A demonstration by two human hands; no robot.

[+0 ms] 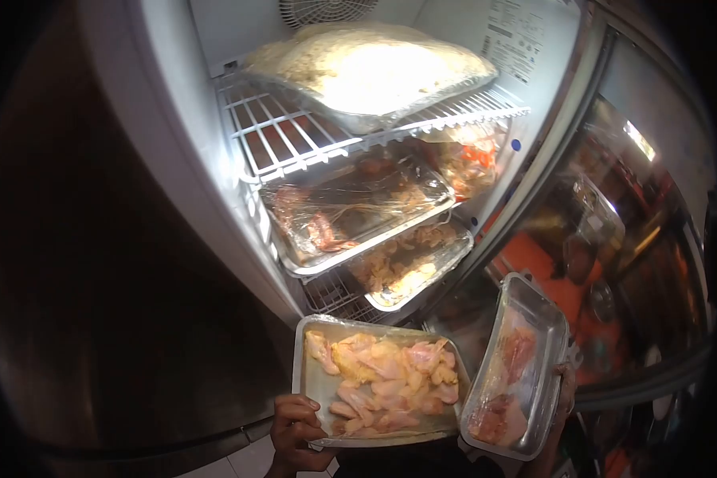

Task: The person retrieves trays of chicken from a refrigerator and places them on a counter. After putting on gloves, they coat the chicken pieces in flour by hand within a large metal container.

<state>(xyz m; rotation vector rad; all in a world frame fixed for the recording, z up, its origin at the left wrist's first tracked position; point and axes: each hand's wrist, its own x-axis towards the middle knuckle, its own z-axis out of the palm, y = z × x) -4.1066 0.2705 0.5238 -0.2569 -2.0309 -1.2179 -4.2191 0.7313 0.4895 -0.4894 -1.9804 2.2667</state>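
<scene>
My left hand (297,434) is closed on the lower left corner of a metal tray (317,392). Raw chicken pieces (390,378) lie spread in this tray, which sits level in front of the fridge. On the other side, my right hand (564,392) grips the outer edge of a smaller metal tray (527,307), partly hidden behind it. That tray is tilted steeply, with reddish raw meat (519,354) under what looks like clear film. The two trays meet or overlap at their near corners.
Inside the open fridge, a large plastic-wrapped pale bundle (374,72) lies on a wire shelf (287,135). Below are a film-covered tray (303,269), another food tray (464,251) and a bag (466,167). The glass door (613,239) stands open at right.
</scene>
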